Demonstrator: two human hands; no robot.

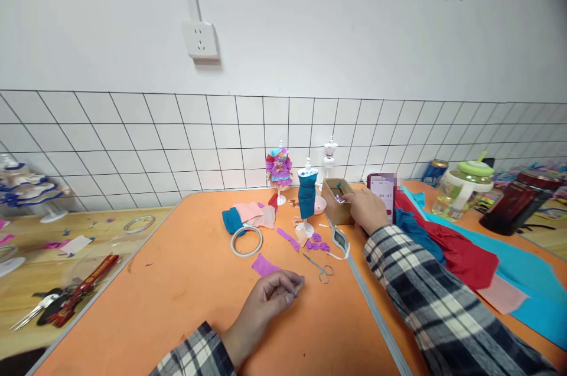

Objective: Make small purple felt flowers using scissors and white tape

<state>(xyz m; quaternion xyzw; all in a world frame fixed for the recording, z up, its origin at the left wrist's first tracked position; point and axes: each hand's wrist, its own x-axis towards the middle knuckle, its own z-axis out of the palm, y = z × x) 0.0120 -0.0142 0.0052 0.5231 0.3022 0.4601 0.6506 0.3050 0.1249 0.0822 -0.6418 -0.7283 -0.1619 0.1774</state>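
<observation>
My left hand [270, 296] rests on the orange table [186, 299], fingers pinched on a small clear piece I cannot make out. My right hand [365, 209] reaches into a small cardboard box [333, 199] with purple bits in it; its fingertips are at the box's opening and partly hidden. A doll stand in a teal dress [307, 192] is just left of the box. Small scissors [319, 268], purple fabric scraps [264, 265] and a tape ring [247, 241] lie between my hands.
A dressed doll stand [279, 168] and a bare white one [329, 154] are by the tiled wall. A phone [381, 192], red cloth [460, 252], blue cloth [527, 281], a green-lidded jar [463, 188] and a dark jar [514, 205] lie right. Scissors [33, 312] lie far left.
</observation>
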